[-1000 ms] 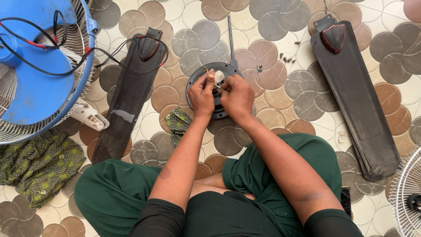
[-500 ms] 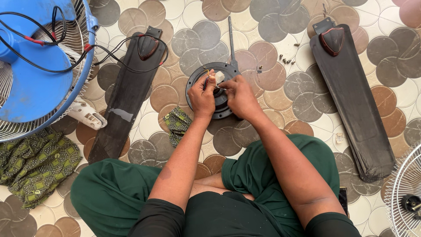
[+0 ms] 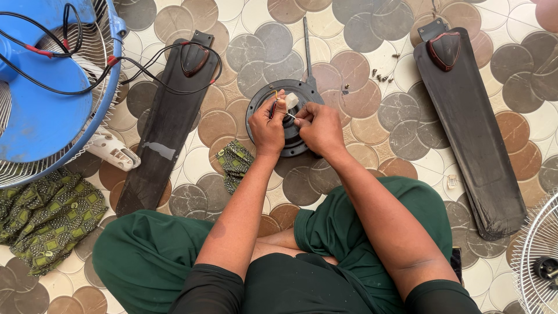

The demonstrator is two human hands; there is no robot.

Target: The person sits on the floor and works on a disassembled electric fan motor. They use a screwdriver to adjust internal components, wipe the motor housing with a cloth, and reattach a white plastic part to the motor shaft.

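Little has been shifted since the earlier frames: both hands have stayed on the round motor housing, though the right hand has been drawn slightly to the right and the small white part is now more exposed between them; the largest things are told first. At the upper left of the frame a blue fan (image 3: 40,99) with a white wire guard is seen, black and red cables being trailed from it across the floor; a long dark fan blade (image 3: 168,125) is laid left of centre, and a second dark blade (image 3: 471,128) is laid at the right, well apart from the hands; a patterned green cloth (image 3: 49,215) is bunched at the lower left, and a smaller scrap of the same cloth (image 3: 234,164) is laid just beside the left forearm; a white handle-shaped part (image 3: 113,151) is set between the blue fan and the left blade. The black motor housing (image 3: 261,102) is placed on the tiled floor at upper centre, directly ahead of the crossed legs. The left hand (image 3: 268,129) is rested on the housing, its fingers closed in a pinch on thin red and yellow wires (image 3: 273,104); the right hand (image 3: 319,128) is rested on the housing's right side, its fingertips pressed together on a fine wire that is led toward the small white connector (image 3: 291,100); a few small screws (image 3: 381,75) are scattered at the upper right of the housing, apart from it.
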